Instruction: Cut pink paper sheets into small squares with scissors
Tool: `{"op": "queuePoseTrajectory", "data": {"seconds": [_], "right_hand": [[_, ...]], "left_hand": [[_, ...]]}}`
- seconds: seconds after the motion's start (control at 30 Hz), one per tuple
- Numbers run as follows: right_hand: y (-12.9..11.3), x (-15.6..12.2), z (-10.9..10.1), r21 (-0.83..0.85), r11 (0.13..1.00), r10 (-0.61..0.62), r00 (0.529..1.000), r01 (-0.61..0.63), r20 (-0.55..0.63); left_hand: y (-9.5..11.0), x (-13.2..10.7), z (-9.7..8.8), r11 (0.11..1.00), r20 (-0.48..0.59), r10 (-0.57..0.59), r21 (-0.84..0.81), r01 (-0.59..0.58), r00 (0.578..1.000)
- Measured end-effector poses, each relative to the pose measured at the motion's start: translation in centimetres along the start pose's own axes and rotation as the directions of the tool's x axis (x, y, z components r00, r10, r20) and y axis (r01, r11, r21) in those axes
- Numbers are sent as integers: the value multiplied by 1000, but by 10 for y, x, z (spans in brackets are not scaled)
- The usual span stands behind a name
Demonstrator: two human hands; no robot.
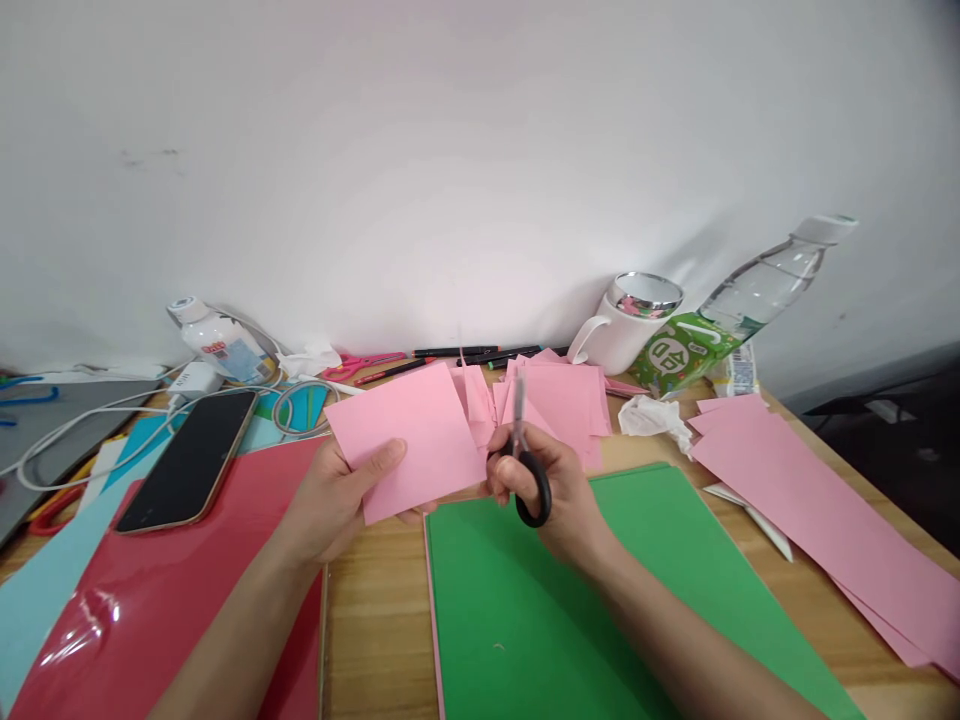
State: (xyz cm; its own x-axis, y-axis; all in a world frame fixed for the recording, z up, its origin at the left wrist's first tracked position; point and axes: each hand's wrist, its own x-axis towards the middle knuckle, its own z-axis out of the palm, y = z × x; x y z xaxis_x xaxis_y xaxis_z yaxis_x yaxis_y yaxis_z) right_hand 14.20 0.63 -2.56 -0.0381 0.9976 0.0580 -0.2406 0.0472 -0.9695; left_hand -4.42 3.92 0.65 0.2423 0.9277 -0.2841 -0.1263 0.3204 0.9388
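My left hand pinches a pink paper piece, roughly square, with the thumb on top and fingers beneath. In my right hand is a pair of black-handled scissors, its blades pointing up and away, just right of the paper's edge. The blades look closed or nearly so and stand apart from the paper. Behind both hands lies a loose pile of cut pink paper pieces. Below my right forearm is a stack of green paper sheets, with a pink edge showing at its left side.
Pink paper strips and a crumpled tissue lie at right. A white mug, a green packet and a tilted water bottle stand near the wall. Left are a phone, red sheets, cables and a white bottle.
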Motion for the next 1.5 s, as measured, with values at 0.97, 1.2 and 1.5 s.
{"op": "queuePoseTrajectory", "data": {"seconds": [0.97,1.2,1.5], "right_hand": [[39,24,-13,137,991,30,968,5,-248],[39,24,-14,26,999,46,973,-41,-226],[37,26,-12,-114,993,3,979,-26,-202]], "left_hand": [[-16,29,-29,983,-114,46,-171,-66,992],[-30,38,-25,996,-151,85,42,-80,985],[-37,47,-28,960,-208,226,214,-181,952]]}}
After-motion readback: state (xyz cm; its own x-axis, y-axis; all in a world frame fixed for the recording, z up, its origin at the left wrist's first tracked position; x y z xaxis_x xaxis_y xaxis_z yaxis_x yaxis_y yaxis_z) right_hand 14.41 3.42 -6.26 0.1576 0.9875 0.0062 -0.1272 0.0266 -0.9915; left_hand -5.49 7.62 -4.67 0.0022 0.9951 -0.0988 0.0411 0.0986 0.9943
